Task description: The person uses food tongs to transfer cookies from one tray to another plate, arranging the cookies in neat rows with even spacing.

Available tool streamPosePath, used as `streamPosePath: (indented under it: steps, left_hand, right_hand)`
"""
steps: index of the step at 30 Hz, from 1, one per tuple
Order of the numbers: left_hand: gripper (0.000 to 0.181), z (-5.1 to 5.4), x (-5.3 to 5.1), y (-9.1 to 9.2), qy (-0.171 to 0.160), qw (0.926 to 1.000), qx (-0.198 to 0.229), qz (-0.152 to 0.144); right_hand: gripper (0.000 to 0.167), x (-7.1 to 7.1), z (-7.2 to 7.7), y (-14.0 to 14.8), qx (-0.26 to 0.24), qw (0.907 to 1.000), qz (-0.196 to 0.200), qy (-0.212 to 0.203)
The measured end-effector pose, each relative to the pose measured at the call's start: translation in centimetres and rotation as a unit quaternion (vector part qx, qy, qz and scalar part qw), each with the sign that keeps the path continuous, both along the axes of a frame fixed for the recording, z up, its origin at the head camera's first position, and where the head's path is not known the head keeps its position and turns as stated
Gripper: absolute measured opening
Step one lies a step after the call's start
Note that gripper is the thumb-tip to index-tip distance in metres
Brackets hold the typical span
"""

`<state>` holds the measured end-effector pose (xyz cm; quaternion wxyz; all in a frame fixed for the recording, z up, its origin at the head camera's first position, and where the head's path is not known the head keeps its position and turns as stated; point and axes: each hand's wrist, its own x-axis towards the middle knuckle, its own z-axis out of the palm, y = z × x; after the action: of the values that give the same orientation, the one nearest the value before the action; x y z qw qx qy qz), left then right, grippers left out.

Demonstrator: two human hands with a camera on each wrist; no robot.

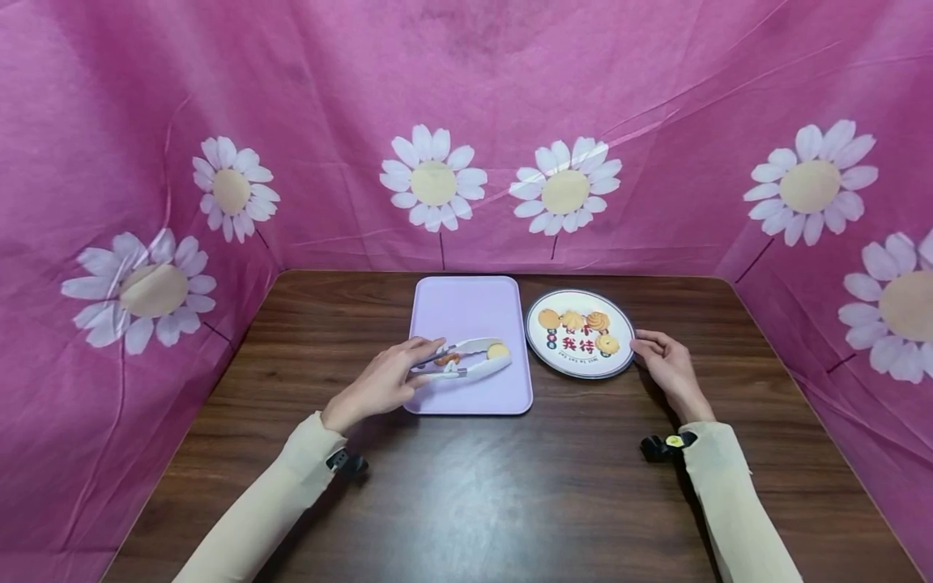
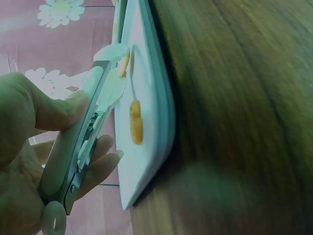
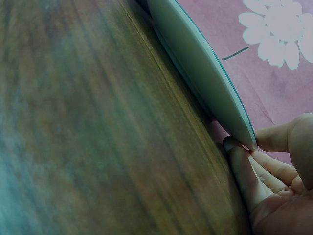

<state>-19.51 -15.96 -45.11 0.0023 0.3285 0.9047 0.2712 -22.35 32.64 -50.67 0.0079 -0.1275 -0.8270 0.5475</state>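
My left hand [image 1: 386,379] grips a pair of tongs [image 1: 484,370] with white tips, thumb on one arm and fingers on the other in the left wrist view. The tongs reach over a lavender tray [image 1: 466,304]. A round pale cookie [image 1: 499,351] lies between their tips; whether both tips press on it I cannot tell. Another cookie [image 2: 136,122], orange-brown, rests on the tray, partly hidden by the tongs in the head view. My right hand [image 1: 666,368] pinches the right rim of a white oval plate [image 1: 543,344], thumb above and fingers beneath.
Several cookies [image 1: 573,321] sit on the plate, mostly along its far side, around red printed characters. Tray and plate stand side by side on a dark wooden table [image 1: 466,502]. A pink cloth [image 1: 328,202] with daisies hangs behind and at both sides.
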Motion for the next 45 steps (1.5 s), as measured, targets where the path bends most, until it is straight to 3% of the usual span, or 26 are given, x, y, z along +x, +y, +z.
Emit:
streamPosePath:
  steps: [6, 13, 19, 26, 35, 42, 45]
  left_hand:
    - [0.062, 0.23, -0.47, 0.48, 0.017, 0.9998, 0.004, -0.009]
    - [0.067, 0.02, -0.47, 0.27, -0.014, 0.9998, -0.007, 0.009]
    - [0.066, -0.11, -0.2, -0.2, -0.005, 0.9999, -0.009, 0.014]
    - [0.063, -0.53, 0.21, -0.26, -0.026, 0.9993, -0.004, 0.026]
    - [0.06, -0.69, 0.14, 0.23, 0.01, 0.9998, 0.005, 0.018]
    - [0.068, -0.46, 0.03, 0.31, -0.009, 0.9997, 0.006, 0.02]
    - [0.07, -0.57, 0.0, 0.42, -0.001, 0.9997, 0.001, 0.025]
  right_hand:
    - [0.053, -0.14, 0.0, -0.1, -0.008, 1.0, -0.001, 0.002]
    - [0.052, -0.17, 0.05, -0.19, -0.011, 0.9999, -0.001, -0.003]
    - [0.053, -0.12, 0.05, -0.08, 0.0, 1.0, -0.001, -0.001]
    - [0.053, -0.19, -0.04, -0.01, -0.005, 1.0, -0.004, 0.0]
    - [0.054, -0.21, -0.29, -0.06, 0.001, 0.9999, -0.008, -0.012]
    - [0.054, -0.16, -0.1, -0.11, 0.002, 1.0, -0.004, -0.008]
    - [0.054, -0.18, -0.14, -0.02, -0.008, 1.0, -0.005, -0.001]
